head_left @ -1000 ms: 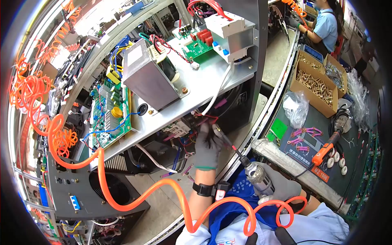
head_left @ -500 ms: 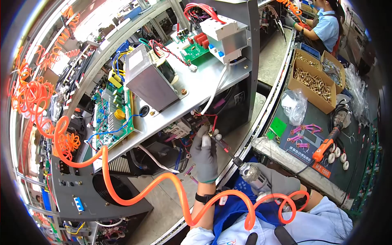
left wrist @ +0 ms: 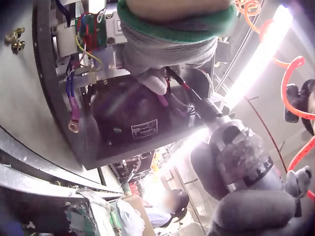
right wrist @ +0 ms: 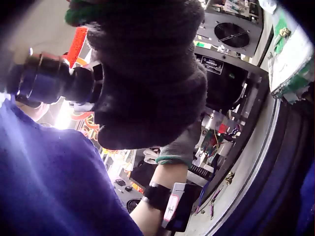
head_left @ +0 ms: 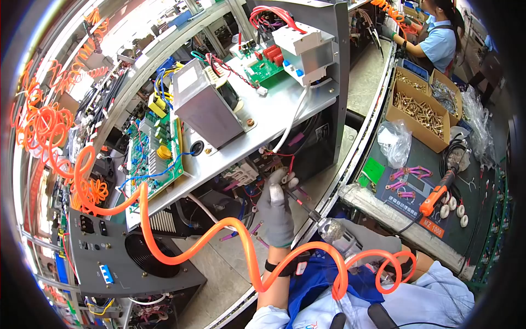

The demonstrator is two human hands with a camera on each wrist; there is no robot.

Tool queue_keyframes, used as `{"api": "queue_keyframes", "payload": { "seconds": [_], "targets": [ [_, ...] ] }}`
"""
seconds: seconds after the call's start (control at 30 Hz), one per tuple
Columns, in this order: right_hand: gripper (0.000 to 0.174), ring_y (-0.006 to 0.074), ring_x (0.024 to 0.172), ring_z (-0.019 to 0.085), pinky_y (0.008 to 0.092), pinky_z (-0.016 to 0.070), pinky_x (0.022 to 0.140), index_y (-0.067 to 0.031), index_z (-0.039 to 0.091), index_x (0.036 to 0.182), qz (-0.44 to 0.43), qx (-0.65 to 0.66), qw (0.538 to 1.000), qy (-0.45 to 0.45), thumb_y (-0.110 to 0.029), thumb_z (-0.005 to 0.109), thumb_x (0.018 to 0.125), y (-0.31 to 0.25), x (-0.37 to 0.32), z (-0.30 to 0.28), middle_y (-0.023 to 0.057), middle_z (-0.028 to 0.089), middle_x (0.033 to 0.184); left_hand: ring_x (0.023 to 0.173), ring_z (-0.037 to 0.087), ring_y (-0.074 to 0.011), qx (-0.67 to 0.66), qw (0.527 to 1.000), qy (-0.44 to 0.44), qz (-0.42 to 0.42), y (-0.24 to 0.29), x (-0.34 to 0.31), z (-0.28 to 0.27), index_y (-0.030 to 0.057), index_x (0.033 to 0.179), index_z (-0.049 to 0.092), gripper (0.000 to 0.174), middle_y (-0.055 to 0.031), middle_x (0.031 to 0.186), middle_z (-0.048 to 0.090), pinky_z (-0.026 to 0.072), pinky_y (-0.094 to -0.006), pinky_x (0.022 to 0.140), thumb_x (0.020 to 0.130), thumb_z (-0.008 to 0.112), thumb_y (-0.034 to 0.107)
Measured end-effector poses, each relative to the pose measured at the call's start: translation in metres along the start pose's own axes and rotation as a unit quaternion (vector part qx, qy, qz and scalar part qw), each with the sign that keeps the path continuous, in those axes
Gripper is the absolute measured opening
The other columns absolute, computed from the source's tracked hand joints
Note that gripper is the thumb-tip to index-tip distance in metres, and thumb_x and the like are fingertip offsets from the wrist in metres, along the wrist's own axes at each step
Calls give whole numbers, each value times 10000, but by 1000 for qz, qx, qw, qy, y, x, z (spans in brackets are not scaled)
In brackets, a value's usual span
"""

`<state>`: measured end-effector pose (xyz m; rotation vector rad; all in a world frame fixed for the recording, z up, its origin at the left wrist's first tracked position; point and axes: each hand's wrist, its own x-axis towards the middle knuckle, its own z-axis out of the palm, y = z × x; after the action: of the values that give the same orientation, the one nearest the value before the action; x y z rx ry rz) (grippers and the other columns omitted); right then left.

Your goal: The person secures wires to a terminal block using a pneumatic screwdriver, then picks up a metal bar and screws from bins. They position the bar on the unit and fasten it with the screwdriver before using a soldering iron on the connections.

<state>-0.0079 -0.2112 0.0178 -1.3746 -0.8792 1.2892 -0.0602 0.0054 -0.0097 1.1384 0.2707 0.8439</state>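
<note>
In the head view my gloved left hand [head_left: 275,211] is under the edge of the metal shelf, fingers curled up at the tip of the driver bit. A red wire [head_left: 291,163] hangs into those fingers, which pinch its end; the end itself is hidden. My gloved right hand [head_left: 372,244] grips an air screwdriver [head_left: 335,233], its long bit slanting up-left to the left fingertips. The left wrist view shows the screwdriver [left wrist: 241,152] with the right-hand fingers [left wrist: 256,209] wrapped round its body. An orange coiled air hose [head_left: 219,226] crosses in front of the cabinet.
The metal shelf [head_left: 219,159] carries a transformer [head_left: 205,107], a green circuit board [head_left: 156,153] and a white breaker [head_left: 304,49]. A bench at right holds a cardboard box of screws [head_left: 419,112], purple-sleeved lugs [head_left: 408,174] and an orange-handled tool [head_left: 438,194]. Another person [head_left: 438,41] works behind.
My left hand has drawn back slightly from under the shelf and turned, its fingers now curled with the red wire's end. The screwdriver's bit has shifted a little lower with it.
</note>
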Motion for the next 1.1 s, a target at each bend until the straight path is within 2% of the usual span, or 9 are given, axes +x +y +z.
{"api": "queue_keyframes", "payload": {
  "seconds": [0.07,0.17,0.23,0.37,0.57,0.77,0.93,1.03,1.1],
  "targets": [
    [912,131,810,548,316,482,690,-66,233,1408,-51,15,999,3,-181,774,682,1,1,1,75,546,957,984,605,-230,22,1000,3,4,2,-1,2,-74,1225,493,568,-153,1154,556,478,-341,878,941,487,418],
    [932,129,814,535,312,476,684,-55,236,1402,26,67,997,-17,-224,799,679,-6,0,2,74,528,1004,978,604,-230,-55,998,19,-37,4,1,4,-75,1232,486,564,-156,1170,549,488,-349,861,956,452,416],
    [951,126,802,520,306,469,677,-43,240,1395,-38,61,997,-14,-272,819,676,3,2,3,69,515,1017,985,599,-236,-80,996,35,-33,5,2,6,-71,1242,475,576,-155,1194,541,499,-356,851,967,417,433],
    [975,124,786,510,307,459,677,-39,243,1389,-77,94,992,-24,-321,833,666,11,4,6,64,513,994,1002,591,-248,-142,987,60,-56,3,4,5,-57,1265,454,611,-145,1226,527,504,-358,856,959,409,470],
    [954,127,786,508,308,451,665,-48,256,1387,-55,135,989,-30,-292,832,666,-5,0,6,64,511,974,1053,562,-255,-161,984,41,-62,4,5,3,-33,1301,427,652,-144,1282,488,498,-362,870,945,408,512],
    [856,130,767,526,303,477,649,-60,263,1383,-50,87,995,14,-173,772,704,-7,0,4,69,521,928,1002,584,-249,-117,990,63,-38,2,5,5,-45,1247,481,672,-145,1212,536,503,-365,847,926,427,543],
    [869,144,657,527,307,487,540,-62,231,1393,32,165,985,-35,-145,757,706,-15,0,1,83,520,872,1044,568,-262,15,999,30,-14,2,2,0,-95,1259,457,703,-178,1248,507,479,-368,899,940,396,528],
    [890,135,694,524,308,487,583,-65,224,1399,9,114,993,-13,-160,769,702,1,3,1,74,516,893,1040,576,-260,74,997,18,7,-1,1,1,-98,1263,454,721,-181,1232,519,489,-363,879,931,409,540],
    [916,125,734,518,304,480,628,-68,219,1405,-3,98,995,3,-182,787,695,-4,2,5,64,510,917,1045,576,-259,40,999,21,0,-1,0,4,-92,1265,458,714,-176,1236,517,492,-360,875,932,409,537]
  ]
}}
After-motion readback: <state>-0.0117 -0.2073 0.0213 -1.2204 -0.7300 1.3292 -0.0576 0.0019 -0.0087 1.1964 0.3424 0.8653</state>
